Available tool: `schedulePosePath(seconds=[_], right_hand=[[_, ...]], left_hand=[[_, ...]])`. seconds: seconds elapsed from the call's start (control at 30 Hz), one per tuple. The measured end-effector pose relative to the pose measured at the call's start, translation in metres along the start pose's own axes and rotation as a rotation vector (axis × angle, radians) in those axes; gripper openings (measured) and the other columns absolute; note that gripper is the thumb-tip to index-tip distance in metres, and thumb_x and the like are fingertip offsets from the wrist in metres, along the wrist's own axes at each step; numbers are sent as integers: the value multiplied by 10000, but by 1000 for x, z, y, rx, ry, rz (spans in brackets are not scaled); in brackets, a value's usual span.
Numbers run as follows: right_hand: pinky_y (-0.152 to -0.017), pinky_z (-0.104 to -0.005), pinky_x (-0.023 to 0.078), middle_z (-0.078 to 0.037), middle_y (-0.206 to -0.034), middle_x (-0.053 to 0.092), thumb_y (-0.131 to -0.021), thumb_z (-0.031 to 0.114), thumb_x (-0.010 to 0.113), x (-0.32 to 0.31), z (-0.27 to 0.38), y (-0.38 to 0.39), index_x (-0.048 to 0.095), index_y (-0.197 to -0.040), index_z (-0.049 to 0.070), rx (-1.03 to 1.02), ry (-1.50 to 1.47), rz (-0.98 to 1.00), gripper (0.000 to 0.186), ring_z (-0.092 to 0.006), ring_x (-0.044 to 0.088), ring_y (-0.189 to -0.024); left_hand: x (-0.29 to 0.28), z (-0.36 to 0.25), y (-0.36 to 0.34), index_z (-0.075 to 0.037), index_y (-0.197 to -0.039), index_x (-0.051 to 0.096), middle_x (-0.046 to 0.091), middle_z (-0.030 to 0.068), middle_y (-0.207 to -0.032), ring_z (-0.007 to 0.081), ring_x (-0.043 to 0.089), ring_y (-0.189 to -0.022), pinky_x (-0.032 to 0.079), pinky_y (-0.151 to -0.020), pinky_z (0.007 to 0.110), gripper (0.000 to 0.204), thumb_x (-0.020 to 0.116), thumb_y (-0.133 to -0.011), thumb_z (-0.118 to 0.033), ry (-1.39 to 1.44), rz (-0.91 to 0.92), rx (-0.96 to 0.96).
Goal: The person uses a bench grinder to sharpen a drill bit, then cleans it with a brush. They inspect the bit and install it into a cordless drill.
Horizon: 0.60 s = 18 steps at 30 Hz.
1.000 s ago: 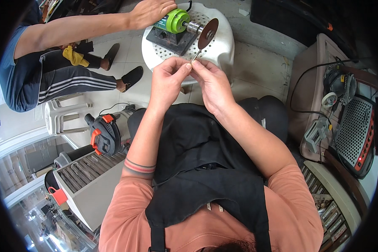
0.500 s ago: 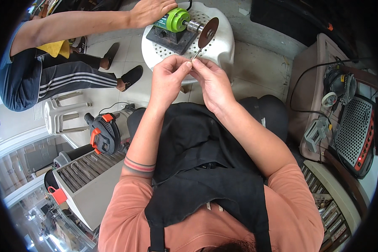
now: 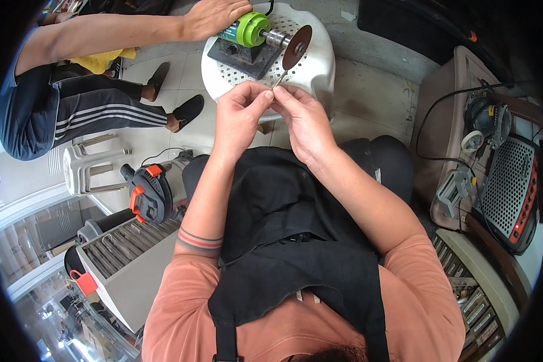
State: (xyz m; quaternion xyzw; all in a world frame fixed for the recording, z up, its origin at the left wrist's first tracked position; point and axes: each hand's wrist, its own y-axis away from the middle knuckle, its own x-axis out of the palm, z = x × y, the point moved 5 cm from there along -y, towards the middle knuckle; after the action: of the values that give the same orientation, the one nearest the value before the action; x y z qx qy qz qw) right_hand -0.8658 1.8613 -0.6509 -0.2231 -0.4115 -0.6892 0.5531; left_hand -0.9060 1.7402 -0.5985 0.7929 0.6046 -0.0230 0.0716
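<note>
My left hand [image 3: 242, 118] and my right hand [image 3: 304, 122] pinch a thin metal rod [image 3: 279, 79] between them, fingertips together. The rod's far end reaches up to the lower edge of a brown cutting disc [image 3: 297, 47]; I cannot tell whether they touch. The disc sits on the steel spindle [image 3: 276, 39] of a green motor [image 3: 251, 30] mounted on a dark base [image 3: 247, 60], which rests on a perforated white stool [image 3: 215, 73]. Another person's hand [image 3: 212, 21] lies on top of the motor.
The other person [image 3: 81, 120] is at my left, near a second stool [image 3: 81, 169], a vacuum [image 3: 152, 193] and a slotted grey box [image 3: 120, 283]. At my right stand a beige bin [image 3: 431, 114] with cables, a perforated orange-trimmed device [image 3: 504, 187] and a rack of cases [image 3: 470, 308].
My hands and the rod have barely moved. At the left, the other person's body shifted slightly and the yellow cloth changed position and shape.
</note>
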Motion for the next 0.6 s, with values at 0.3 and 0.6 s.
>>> schedulePosePath(seconds=[0.3, 0.6], right_hand=[[-950, -298, 480, -33, -1045, 708, -1035, 210, 703, 1, 1, 1, 711, -1133, 9, 2, -2, 11, 224, -129, 621, -1007], [-964, -297, 482, -37, -1051, 709, -1039, 208, 699, 2, 2, 2, 705, -1142, 8, 15, -8, -4, 225, -135, 627, -1023]], left_hand=[[-1, 1, 1, 34, -1046, 747, 730, 32, -905, 86, 615, -829, 495, -771, 251, 128, 727, -987, -78, -7, -1, 2], [-1, 2, 1, 35, -1043, 746, 734, 34, -912, 86, 619, -834, 497, -771, 249, 126, 728, -986, -77, 8, -5, 5]])
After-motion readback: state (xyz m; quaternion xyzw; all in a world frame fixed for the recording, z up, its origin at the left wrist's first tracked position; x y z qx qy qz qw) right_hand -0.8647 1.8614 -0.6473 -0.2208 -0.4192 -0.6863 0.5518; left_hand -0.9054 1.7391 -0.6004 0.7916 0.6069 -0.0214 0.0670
